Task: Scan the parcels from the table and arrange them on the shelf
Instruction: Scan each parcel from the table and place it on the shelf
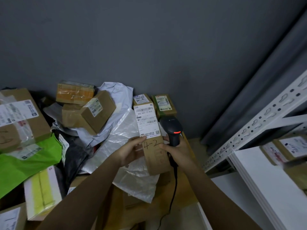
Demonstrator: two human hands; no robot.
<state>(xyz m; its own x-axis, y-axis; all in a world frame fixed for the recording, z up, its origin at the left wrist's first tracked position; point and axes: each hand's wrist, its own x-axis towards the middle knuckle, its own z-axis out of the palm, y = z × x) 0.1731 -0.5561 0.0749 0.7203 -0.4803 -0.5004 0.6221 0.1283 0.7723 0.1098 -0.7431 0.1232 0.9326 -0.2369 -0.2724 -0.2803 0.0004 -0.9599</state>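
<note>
**Cardboard parcel held up beside the scanner**

Brown cardboard is what is being handled: a slim parcel (155, 143), marked "4-2" by hand below its white label (147, 121), is held upright above the heaped surface (187, 141). It is gripped along its left edge by the left hand (131, 152), fingers curled round the card. The right hand (176, 151) is closed round the handle of the black scanner (172, 128), with its thumb also pressed against the parcel's right edge, so one grip is shared between two things. A red light is shown on the scanner's head.

A failed read seems the likeliest fault, since the scanner is held beside the label, not in front of it. A slip is also possible, because the right hand is doubly loaded and the cable (173, 188) could be snagged. The shelf (259, 171) is waiting at the right, other boxes already on it.
</note>
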